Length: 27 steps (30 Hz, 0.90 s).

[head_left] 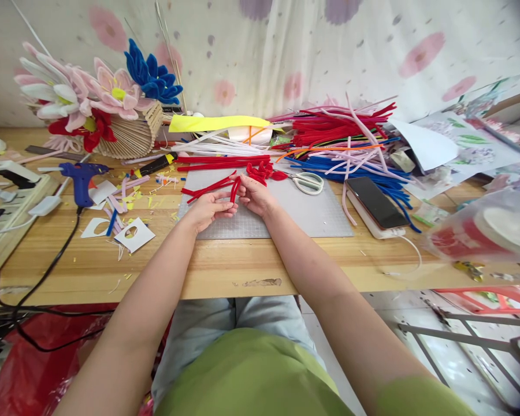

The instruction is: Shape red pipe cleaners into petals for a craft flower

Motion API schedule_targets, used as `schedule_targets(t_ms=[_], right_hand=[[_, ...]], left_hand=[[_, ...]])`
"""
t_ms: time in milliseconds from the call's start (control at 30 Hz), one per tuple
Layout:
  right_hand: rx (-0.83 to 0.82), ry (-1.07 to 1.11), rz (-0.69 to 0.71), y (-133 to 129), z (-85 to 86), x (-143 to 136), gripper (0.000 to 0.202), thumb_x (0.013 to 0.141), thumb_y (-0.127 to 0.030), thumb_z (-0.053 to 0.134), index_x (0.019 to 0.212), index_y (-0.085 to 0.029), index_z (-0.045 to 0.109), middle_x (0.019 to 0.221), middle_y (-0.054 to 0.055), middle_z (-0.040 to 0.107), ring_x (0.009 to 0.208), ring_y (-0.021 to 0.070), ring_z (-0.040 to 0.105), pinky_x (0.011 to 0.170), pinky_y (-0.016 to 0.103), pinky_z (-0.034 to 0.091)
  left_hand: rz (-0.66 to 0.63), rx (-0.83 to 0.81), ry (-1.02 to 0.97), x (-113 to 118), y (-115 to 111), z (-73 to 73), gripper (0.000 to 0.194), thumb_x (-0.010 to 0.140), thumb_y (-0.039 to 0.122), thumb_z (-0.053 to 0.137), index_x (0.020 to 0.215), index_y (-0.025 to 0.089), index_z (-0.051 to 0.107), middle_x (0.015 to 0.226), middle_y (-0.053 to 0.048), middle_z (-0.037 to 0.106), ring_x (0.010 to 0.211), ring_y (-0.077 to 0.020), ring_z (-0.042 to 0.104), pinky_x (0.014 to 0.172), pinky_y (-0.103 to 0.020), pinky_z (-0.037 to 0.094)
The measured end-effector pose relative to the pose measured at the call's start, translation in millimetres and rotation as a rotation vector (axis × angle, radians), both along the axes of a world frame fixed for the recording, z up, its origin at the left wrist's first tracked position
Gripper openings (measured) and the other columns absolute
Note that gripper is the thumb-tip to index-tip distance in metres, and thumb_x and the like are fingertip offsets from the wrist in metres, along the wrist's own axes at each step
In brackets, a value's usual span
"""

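Observation:
Over the grey cutting mat [305, 221], both hands meet at a bent red pipe cleaner [234, 190]. My right hand [258, 196] pinches its upper part with closed fingers. The fingertips of my left hand [212, 211] close on its lower end. Short red pipe cleaners [205, 187] lie on the mat just beyond my left hand. Behind my right hand sits a cluster of curled red pipe cleaner pieces [262, 171]. Scissors [308, 182] with pale handles rest to the right of it. Longer red pipe cleaners [225, 162] lie along the mat's back edge.
A blue glue gun [82, 180] stands at left, its cord hanging off the table. Paper scraps [135, 234] and trimmings lie nearby. Fuzzy flowers [117, 89] stand behind. Bundled pipe cleaners [342, 127] fill the back right, near a phone [377, 202] and a bagged cup [481, 231].

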State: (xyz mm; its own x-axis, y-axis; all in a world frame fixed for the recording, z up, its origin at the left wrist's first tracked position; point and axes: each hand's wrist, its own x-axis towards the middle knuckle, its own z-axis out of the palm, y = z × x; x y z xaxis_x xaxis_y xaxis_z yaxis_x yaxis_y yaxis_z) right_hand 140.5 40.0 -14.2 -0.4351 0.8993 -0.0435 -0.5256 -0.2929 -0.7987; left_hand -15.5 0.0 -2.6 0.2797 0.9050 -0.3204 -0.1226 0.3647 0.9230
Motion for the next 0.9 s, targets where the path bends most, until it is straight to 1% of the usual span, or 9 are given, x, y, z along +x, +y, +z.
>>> schedule_targets(t_ms=[67, 133, 200, 267, 333, 433, 567, 733, 900], right_hand=[[-0.044, 0.016, -0.045, 1.6, -1.6, 1.0, 0.013, 0.084, -0.026, 0.056, 0.085, -0.015, 0.061, 0.054, -0.006, 0.052, 0.046, 0.0032, 0.045, 0.038, 0.013, 0.03], [-0.058, 0.009, -0.067, 1.9, -2.4, 1.8, 0.013, 0.086, -0.023, 0.053, 0.082, -0.016, 0.063, 0.063, -0.003, 0.06, 0.055, 0.0046, 0.053, 0.047, 0.013, 0.04], [-0.061, -0.011, -0.035, 1.0, -1.8, 2.7, 0.016, 0.088, -0.023, 0.05, 0.083, -0.017, 0.065, 0.071, 0.0, 0.066, 0.066, 0.0072, 0.059, 0.061, 0.016, 0.049], [-0.056, -0.026, 0.011, -0.2, -0.5, 3.4, 0.016, 0.088, -0.024, 0.051, 0.083, -0.018, 0.065, 0.075, 0.001, 0.068, 0.072, 0.0092, 0.062, 0.07, 0.02, 0.052], [-0.049, -0.032, 0.014, -0.8, 0.1, 3.2, 0.013, 0.086, -0.022, 0.054, 0.08, -0.017, 0.064, 0.074, 0.001, 0.069, 0.07, 0.0093, 0.063, 0.069, 0.02, 0.052], [-0.044, -0.026, -0.064, -0.1, -1.0, 1.3, 0.009, 0.082, -0.018, 0.059, 0.074, -0.017, 0.062, 0.07, 0.0, 0.068, 0.065, 0.0078, 0.062, 0.064, 0.018, 0.051], [-0.054, -0.028, -0.141, 1.5, -3.3, -1.0, 0.009, 0.078, -0.018, 0.064, 0.07, -0.017, 0.061, 0.066, -0.002, 0.066, 0.06, 0.0064, 0.06, 0.062, 0.017, 0.049], [-0.061, -0.045, -0.163, 1.4, -3.5, -1.8, 0.007, 0.074, -0.018, 0.066, 0.069, -0.017, 0.062, 0.066, -0.001, 0.066, 0.062, 0.0082, 0.061, 0.064, 0.02, 0.049], [-0.066, -0.066, -0.244, 0.3, -3.4, -4.9, 0.005, 0.069, -0.014, 0.065, 0.066, -0.016, 0.061, 0.062, -0.002, 0.063, 0.061, 0.0082, 0.059, 0.063, 0.02, 0.047]], left_hand=[[-0.005, -0.004, -0.001, 0.0, -0.4, 0.2, 0.034, 0.072, 0.006, 0.064, 0.105, 0.011, 0.061, 0.074, -0.006, 0.07, 0.061, -0.0095, 0.064, 0.06, -0.019, 0.054], [-0.005, 0.001, -0.001, 0.3, -0.9, 0.9, 0.038, 0.072, 0.004, 0.063, 0.11, 0.01, 0.059, 0.074, -0.006, 0.07, 0.06, -0.0097, 0.064, 0.059, -0.019, 0.053], [-0.002, 0.008, -0.001, 0.2, -1.4, 2.3, 0.042, 0.073, 0.004, 0.062, 0.114, 0.008, 0.055, 0.073, -0.007, 0.07, 0.059, -0.0094, 0.064, 0.058, -0.018, 0.053], [0.0, 0.014, 0.002, 0.0, -2.1, 4.0, 0.046, 0.074, 0.003, 0.061, 0.118, 0.008, 0.052, 0.073, -0.006, 0.07, 0.059, -0.0091, 0.064, 0.057, -0.018, 0.052], [-0.009, 0.015, 0.01, -0.1, -2.7, 5.1, 0.048, 0.074, 0.003, 0.061, 0.12, 0.009, 0.05, 0.072, -0.006, 0.07, 0.059, -0.0092, 0.064, 0.057, -0.018, 0.052], [-0.014, 0.01, 0.022, 0.6, -3.0, 5.4, 0.048, 0.074, 0.004, 0.061, 0.12, 0.008, 0.05, 0.073, -0.007, 0.07, 0.059, -0.0098, 0.064, 0.056, -0.018, 0.052], [0.014, 0.007, 0.044, 1.3, -2.7, 4.2, 0.047, 0.073, 0.003, 0.062, 0.117, 0.007, 0.049, 0.072, -0.007, 0.07, 0.059, -0.0103, 0.064, 0.057, -0.019, 0.052], [0.002, 0.008, 0.076, -0.2, -1.7, 2.0, 0.043, 0.071, 0.004, 0.064, 0.112, 0.008, 0.05, 0.072, -0.007, 0.069, 0.058, -0.0109, 0.064, 0.059, -0.022, 0.053], [-0.02, 0.014, 0.104, 0.9, -3.4, 3.5, 0.041, 0.069, 0.006, 0.067, 0.106, 0.009, 0.051, 0.071, -0.006, 0.069, 0.061, -0.0121, 0.065, 0.063, -0.024, 0.054]])
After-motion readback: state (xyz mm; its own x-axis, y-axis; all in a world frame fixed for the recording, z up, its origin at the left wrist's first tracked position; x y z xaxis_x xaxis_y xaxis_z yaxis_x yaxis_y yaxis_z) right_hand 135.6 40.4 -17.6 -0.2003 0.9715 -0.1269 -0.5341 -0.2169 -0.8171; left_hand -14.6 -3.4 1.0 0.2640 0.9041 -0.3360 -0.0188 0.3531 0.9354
